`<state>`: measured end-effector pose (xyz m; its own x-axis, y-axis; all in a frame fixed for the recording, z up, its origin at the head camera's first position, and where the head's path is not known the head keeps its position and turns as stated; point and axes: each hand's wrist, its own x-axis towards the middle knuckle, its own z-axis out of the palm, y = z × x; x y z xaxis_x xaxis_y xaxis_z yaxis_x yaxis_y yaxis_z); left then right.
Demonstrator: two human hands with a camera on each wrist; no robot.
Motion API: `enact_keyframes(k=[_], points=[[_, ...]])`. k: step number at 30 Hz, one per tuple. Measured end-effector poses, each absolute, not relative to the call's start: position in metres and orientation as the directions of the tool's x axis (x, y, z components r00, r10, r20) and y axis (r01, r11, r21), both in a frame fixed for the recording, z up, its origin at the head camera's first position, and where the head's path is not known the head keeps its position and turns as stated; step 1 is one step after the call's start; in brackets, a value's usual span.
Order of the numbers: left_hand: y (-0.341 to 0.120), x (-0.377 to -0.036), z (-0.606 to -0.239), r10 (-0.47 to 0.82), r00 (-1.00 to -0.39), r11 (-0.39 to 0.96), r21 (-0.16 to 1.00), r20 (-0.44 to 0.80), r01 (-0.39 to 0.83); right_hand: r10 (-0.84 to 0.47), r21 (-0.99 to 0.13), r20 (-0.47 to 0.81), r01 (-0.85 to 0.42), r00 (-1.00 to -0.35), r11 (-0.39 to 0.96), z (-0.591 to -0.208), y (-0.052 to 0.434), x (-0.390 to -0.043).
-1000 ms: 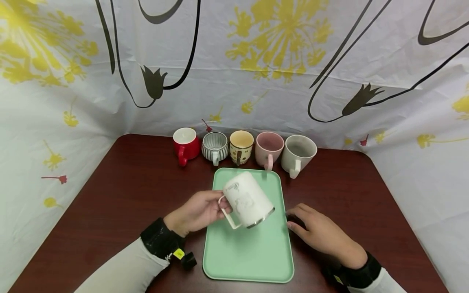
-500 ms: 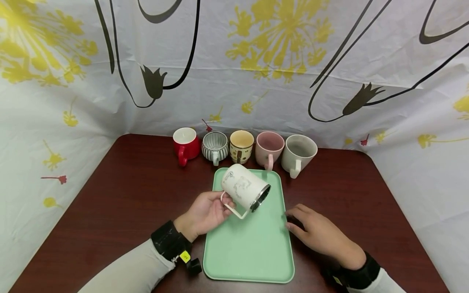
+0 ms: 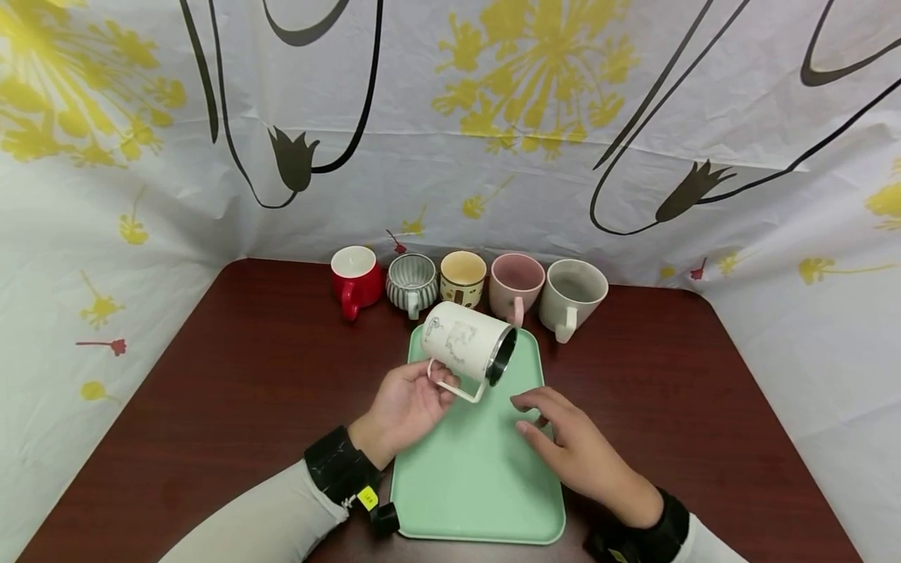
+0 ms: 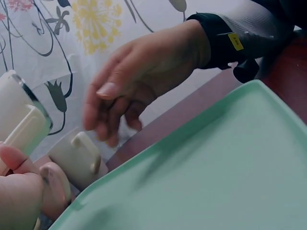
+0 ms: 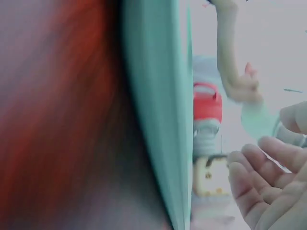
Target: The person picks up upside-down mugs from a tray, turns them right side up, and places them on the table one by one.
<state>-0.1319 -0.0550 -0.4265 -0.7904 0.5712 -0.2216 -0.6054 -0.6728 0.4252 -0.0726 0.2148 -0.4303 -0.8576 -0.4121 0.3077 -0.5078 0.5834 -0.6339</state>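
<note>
By its handle, my left hand (image 3: 408, 410) grips a white mug (image 3: 461, 342) with a metal rim and a faint grey print. The mug is tilted on its side above the far part of a green tray (image 3: 479, 489), its dark mouth facing right. My right hand (image 3: 580, 453) hovers over the tray's right side, fingers loosely bent, holding nothing and apart from the mug. In the left wrist view, the right hand (image 4: 144, 72) hangs above the tray's edge. The right wrist view is blurred, with the right hand's fingers (image 5: 268, 177) at its right.
Behind the tray stands a row of cups: a red mug (image 3: 357, 280), a grey ribbed cup (image 3: 412, 281), a yellow patterned cup (image 3: 463, 275), a pink mug (image 3: 516, 285) and a pale grey mug (image 3: 576, 289). A patterned cloth (image 3: 450, 180) hangs behind the dark table (image 3: 232, 391).
My left hand has moved the mug up and away, turning its mouth farther to the right. My right hand has left the tray's right edge and moved left over the tray.
</note>
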Motion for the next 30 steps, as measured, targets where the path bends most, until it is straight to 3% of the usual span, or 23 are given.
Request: enact_keyframes(k=[6, 14, 21, 30], points=[[-0.047, -0.13, -0.423, 0.556, -0.809, -0.723, 0.368, -0.194, -0.585, -0.373, -0.787, 0.31, -0.456, -0.875, 0.416, -0.43, 0.185, -0.075], [-0.038, -0.125, -0.421, 0.525, -0.83, -0.752, 0.356, -0.187, -0.555, -0.22, -0.96, 0.172, -0.214, -0.96, 0.183, -0.421, 0.157, -0.077], [-0.03, -0.122, -0.425, 0.509, -0.834, -0.733, 0.4, -0.213, -0.55, -0.023, -1.0, 0.023, -0.023, -0.999, 0.017, -0.419, 0.145, -0.08], [-0.025, -0.12, -0.429, 0.506, -0.828, -0.657, 0.513, -0.242, -0.552, 0.062, -0.994, 0.027, -0.033, -0.998, -0.102, -0.416, 0.135, -0.081]])
